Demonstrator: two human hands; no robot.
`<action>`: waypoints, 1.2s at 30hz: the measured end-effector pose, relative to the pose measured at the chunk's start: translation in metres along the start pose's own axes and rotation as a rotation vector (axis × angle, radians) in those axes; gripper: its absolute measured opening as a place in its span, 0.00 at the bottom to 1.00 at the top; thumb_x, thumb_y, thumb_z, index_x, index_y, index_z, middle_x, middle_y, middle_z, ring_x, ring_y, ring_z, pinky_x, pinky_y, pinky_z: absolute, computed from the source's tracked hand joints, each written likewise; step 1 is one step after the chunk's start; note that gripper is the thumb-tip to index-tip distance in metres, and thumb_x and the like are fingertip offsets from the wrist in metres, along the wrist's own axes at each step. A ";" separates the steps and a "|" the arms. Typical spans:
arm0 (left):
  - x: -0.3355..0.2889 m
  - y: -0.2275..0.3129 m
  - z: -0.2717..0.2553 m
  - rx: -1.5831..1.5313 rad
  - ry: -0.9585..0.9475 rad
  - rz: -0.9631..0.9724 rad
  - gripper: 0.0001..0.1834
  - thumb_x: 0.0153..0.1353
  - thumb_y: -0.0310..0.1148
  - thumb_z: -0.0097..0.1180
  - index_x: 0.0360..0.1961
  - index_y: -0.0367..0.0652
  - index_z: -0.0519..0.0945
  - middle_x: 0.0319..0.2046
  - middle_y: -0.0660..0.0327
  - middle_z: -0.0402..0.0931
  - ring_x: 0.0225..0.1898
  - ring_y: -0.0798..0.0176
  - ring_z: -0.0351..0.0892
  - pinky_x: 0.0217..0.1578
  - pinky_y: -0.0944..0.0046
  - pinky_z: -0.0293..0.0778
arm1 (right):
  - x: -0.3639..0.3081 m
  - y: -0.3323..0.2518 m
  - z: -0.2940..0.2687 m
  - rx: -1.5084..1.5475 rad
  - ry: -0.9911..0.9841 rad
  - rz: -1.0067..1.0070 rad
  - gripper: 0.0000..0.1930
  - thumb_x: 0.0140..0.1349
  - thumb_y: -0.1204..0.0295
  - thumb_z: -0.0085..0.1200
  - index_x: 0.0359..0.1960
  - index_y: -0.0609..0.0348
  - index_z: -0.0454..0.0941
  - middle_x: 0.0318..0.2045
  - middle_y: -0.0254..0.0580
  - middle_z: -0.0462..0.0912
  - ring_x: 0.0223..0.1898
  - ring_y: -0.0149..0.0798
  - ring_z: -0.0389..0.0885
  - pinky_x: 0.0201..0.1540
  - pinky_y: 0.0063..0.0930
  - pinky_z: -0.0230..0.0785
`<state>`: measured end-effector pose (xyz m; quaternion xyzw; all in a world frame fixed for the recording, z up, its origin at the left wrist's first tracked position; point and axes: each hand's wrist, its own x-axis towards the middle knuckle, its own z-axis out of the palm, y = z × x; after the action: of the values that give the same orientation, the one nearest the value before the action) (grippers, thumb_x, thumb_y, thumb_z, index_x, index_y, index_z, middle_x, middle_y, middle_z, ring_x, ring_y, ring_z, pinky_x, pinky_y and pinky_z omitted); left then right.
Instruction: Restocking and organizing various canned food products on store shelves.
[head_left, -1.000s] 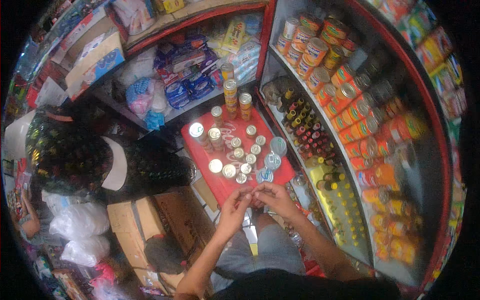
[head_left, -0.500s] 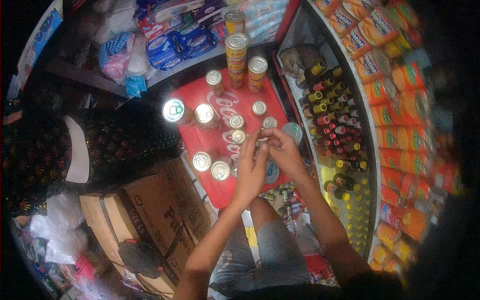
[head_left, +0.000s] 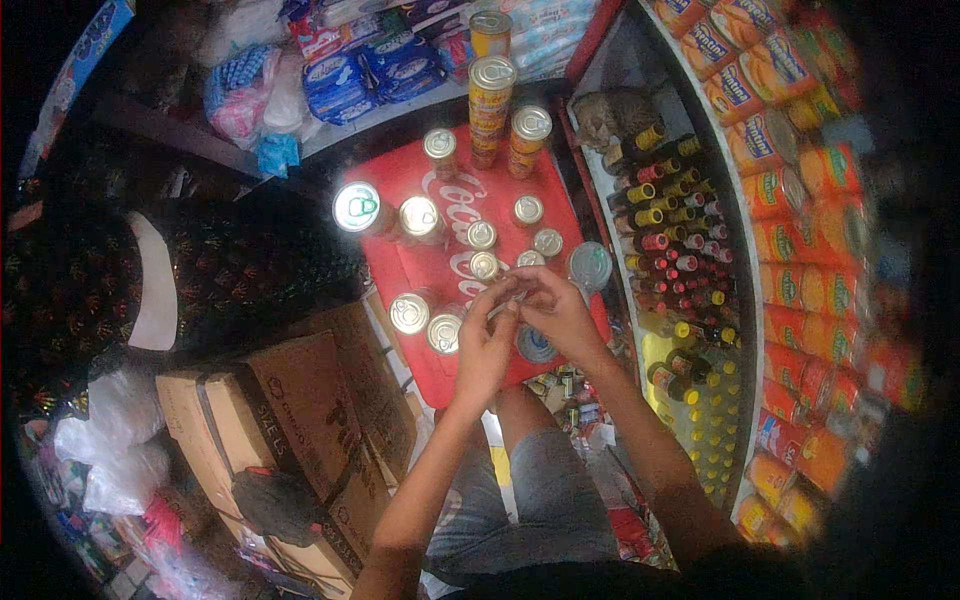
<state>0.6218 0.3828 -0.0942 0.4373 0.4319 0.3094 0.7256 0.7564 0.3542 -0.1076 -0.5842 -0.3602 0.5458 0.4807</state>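
Observation:
My left hand [head_left: 487, 342] and my right hand [head_left: 562, 315] meet over the near part of a red table [head_left: 455, 180]. The fingers of both are bent and pinched together at the tips; a small pale bit shows between them, too small and blurred to name. Just beyond the fingertips stand small cans, one [head_left: 484, 266] by the left fingers and another [head_left: 547, 242] past the right. A larger can [head_left: 444, 333] is left of my left hand. Beneath my right wrist, a bluish round lid [head_left: 537, 345] is partly hidden.
Tall stacked cans [head_left: 490, 105] rise at the table's far edge. A clear round container [head_left: 589, 266] sits at its right edge. Bottles [head_left: 660, 230] and shelves of orange cans [head_left: 800, 285] line the right. Left are cardboard boxes [head_left: 290, 400] and someone in dark patterned clothing [head_left: 260, 250].
My hands have drawn slightly nearer to me and the fingers have bent closer together, uncovering a small can beyond them. The whole view has shifted a little; the cans appear unmoved on the table.

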 end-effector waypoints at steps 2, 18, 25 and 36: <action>-0.006 -0.003 0.000 0.003 0.014 0.013 0.18 0.66 0.30 0.47 0.56 0.35 0.70 0.52 0.54 0.73 0.54 0.62 0.70 0.55 0.64 0.65 | -0.005 0.003 0.002 -0.018 0.003 0.003 0.20 0.55 0.77 0.57 0.51 0.61 0.70 0.38 0.37 0.78 0.33 0.26 0.77 0.36 0.20 0.72; -0.096 0.006 -0.011 -0.054 0.068 0.025 0.18 0.61 0.24 0.52 0.53 0.33 0.71 0.48 0.55 0.74 0.48 0.64 0.74 0.52 0.65 0.69 | -0.100 -0.019 0.046 0.101 0.125 0.025 0.17 0.57 0.78 0.57 0.48 0.63 0.72 0.37 0.35 0.78 0.37 0.24 0.77 0.40 0.18 0.70; -0.133 0.043 -0.023 -0.098 0.040 -0.020 0.18 0.60 0.26 0.54 0.52 0.33 0.71 0.44 0.55 0.76 0.47 0.64 0.75 0.51 0.65 0.71 | -0.136 -0.060 0.075 0.109 0.131 0.029 0.15 0.57 0.77 0.57 0.46 0.63 0.73 0.38 0.36 0.79 0.36 0.24 0.78 0.39 0.17 0.70; -0.152 0.063 -0.031 -0.076 -0.028 -0.083 0.15 0.62 0.28 0.55 0.48 0.32 0.74 0.42 0.56 0.77 0.44 0.65 0.76 0.49 0.66 0.72 | -0.162 -0.074 0.088 0.095 0.156 0.014 0.11 0.59 0.74 0.58 0.42 0.63 0.77 0.31 0.32 0.80 0.30 0.20 0.76 0.33 0.15 0.68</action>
<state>0.5233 0.2955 0.0086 0.3954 0.4272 0.2891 0.7600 0.6540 0.2361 0.0157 -0.6038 -0.2913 0.5186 0.5307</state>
